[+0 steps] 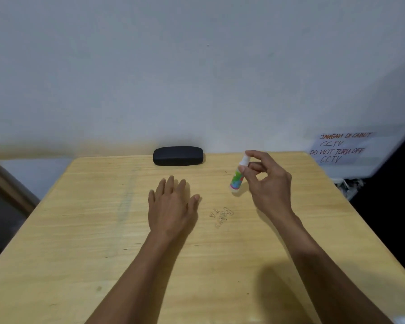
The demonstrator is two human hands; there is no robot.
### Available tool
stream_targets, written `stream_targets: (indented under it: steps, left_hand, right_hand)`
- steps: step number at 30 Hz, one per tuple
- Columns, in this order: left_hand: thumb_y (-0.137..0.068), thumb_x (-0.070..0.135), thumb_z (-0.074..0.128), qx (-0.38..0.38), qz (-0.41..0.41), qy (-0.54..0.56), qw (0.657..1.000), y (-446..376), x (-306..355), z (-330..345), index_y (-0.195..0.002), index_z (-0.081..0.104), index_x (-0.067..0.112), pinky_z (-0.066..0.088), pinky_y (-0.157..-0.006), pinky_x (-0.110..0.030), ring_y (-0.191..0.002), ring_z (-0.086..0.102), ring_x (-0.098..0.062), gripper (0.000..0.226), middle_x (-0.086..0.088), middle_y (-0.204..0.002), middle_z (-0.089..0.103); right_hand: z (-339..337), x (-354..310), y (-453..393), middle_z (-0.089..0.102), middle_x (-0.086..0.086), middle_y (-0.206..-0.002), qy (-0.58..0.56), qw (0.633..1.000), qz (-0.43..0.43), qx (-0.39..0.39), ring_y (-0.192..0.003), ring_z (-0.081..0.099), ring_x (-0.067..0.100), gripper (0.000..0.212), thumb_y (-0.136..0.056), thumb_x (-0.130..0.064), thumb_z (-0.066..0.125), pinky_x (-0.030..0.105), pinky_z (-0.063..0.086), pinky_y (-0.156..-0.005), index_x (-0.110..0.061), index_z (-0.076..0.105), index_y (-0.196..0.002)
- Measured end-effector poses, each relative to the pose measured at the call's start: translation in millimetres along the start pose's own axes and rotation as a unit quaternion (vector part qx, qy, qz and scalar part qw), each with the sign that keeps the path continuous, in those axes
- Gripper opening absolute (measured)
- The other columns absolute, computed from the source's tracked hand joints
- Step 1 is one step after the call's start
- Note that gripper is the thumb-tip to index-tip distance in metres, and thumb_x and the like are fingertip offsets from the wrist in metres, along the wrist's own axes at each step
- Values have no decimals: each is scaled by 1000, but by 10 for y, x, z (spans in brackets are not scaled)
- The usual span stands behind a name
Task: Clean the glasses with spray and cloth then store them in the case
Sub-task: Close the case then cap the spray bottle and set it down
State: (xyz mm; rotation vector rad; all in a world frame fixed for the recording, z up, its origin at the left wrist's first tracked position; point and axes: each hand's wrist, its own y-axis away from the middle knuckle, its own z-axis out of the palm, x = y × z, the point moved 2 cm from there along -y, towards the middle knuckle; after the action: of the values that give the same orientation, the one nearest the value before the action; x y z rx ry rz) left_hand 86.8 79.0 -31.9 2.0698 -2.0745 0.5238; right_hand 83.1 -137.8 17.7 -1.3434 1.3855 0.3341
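A small clear spray bottle (pixel 237 179) with a green and red label and a white top stands tilted on the wooden table (pixel 80 230), right of centre. My right hand (pixel 268 183) pinches its upper part between thumb and forefinger. My left hand (pixel 172 205) lies flat on the table with straight fingers, holding nothing. A closed black glasses case (pixel 178 155) sits at the table's far edge against the wall. No glasses or cloth are in view.
A white wall rises right behind the table. A handwritten paper notice (pixel 339 148) hangs at the right, past the table's corner. A wooden chair frame (pixel 7 183) stands off the left edge. Pen scribbles (pixel 221 216) mark the tabletop between my hands.
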Motion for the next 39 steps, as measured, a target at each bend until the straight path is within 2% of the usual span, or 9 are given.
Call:
stream_targets:
  steps: [3, 10, 20, 24, 39]
  left_hand:
    - [-95, 63, 25, -23, -2, -24, 999, -73, -47, 82, -148, 32, 28, 13, -121, -55, -152, 11, -26, 64, -6, -163, 23]
    - [-95, 64, 20, -23, -2, -35, 999, -65, -59, 85, -152, 26, 28, 7, -123, -51, -153, 6, -24, 67, -4, -164, 19]
    - [-94, 64, 18, -29, -6, -48, 998, -88, -54, 104, -153, 24, 28, 8, -122, -52, -153, 6, -24, 69, -3, -165, 17]
    - [-94, 63, 19, -27, -3, -46, 999, -82, -44, 94, -153, 25, 28, 8, -122, -51, -153, 6, -24, 69, -4, -164, 18]
    - [-94, 64, 19, -30, -4, -46, 998, -66, -45, 96, -153, 25, 28, 7, -122, -51, -153, 6, -24, 69, -3, -165, 18]
  right_hand:
    - [127, 111, -213, 74, -2, -88, 12, 1000, -12, -10, -92, 70, 10, 30, -88, -22, 76, 34, 56, -78, -30, 69, -115]
    - [419, 301, -619, 75, 2, -96, 35, 999, -15, -33, -98, 70, 13, 29, -91, -23, 71, 40, 57, -83, -34, 66, -116]
    - [707, 391, -853, 75, 0, -99, 89, 995, -7, -45, -95, 70, 15, 28, -92, -27, 68, 40, 56, -79, -32, 65, -119]
    - [708, 394, -851, 75, 1, -100, 100, 994, -5, -47, -94, 70, 17, 29, -93, -26, 67, 36, 51, -76, -31, 64, -121]
    - [580, 300, -813, 75, 0, -111, 117, 992, 1, -53, -95, 70, 17, 33, -92, -32, 67, 37, 54, -80, -32, 64, -125]
